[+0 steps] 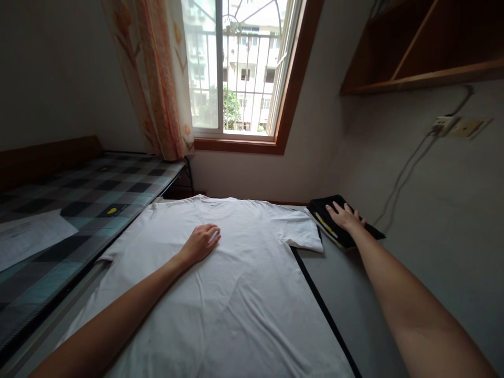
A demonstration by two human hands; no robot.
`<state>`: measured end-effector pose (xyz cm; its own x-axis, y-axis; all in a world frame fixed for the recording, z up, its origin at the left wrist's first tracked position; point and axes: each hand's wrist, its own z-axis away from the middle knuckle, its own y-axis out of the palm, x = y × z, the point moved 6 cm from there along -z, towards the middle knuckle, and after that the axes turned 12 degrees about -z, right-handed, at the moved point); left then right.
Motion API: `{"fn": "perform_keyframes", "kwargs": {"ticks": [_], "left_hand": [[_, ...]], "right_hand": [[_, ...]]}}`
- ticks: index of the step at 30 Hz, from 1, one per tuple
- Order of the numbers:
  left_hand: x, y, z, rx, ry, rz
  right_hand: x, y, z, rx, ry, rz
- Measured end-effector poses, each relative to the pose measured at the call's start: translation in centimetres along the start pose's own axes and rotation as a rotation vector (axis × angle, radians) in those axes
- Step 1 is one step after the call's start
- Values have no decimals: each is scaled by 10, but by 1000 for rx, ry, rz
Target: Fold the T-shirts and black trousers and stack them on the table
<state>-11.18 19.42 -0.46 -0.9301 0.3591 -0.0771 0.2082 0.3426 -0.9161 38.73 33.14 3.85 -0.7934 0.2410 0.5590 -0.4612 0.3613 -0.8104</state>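
Note:
A white T-shirt (244, 273) lies spread over the table, its neckline toward the window and light creases across its lower part. My left hand (201, 242) rests on the shirt's chest, palm down, fingers loosely bent and not gripping the cloth. Over at the right, my right hand (347, 215) lies with fingers spread on a black flat item (334, 239), perhaps a folder or notebook cover, with a yellow strip along its near side. The shirt's right sleeve (305, 231) ends close to that black item.
Left of the table is a bed with a checked mattress (129, 181), a sheet of paper (35, 233) on it. A curtain (157, 79) hangs beside the window (244, 68). Cables run from a wall socket (447, 125), below a wooden shelf (425, 73).

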Motion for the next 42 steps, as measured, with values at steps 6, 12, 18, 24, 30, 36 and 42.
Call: {"fn": "perform_keyframes", "kwargs": {"ticks": [6,12,18,24,30,36,42], "left_hand": [[0,-1,0,-8,-2,12],[1,-1,-1,-7,-17,34],[3,0,1,1,-9,37],[14,9,3,59,-122,-124],[41,16,7,207,-291,-198],[103,8,20,288,-564,-306],[160,-29,47,137,-850,-523]], "right_hand": [[-11,-15,10,-15,2,37],[51,-14,47,-241,-296,123],[118,69,104,126,-445,70],[111,115,130,216,-363,145],[94,123,126,331,-309,192],[96,122,128,324,-311,235],[95,120,129,292,-317,230]]}}
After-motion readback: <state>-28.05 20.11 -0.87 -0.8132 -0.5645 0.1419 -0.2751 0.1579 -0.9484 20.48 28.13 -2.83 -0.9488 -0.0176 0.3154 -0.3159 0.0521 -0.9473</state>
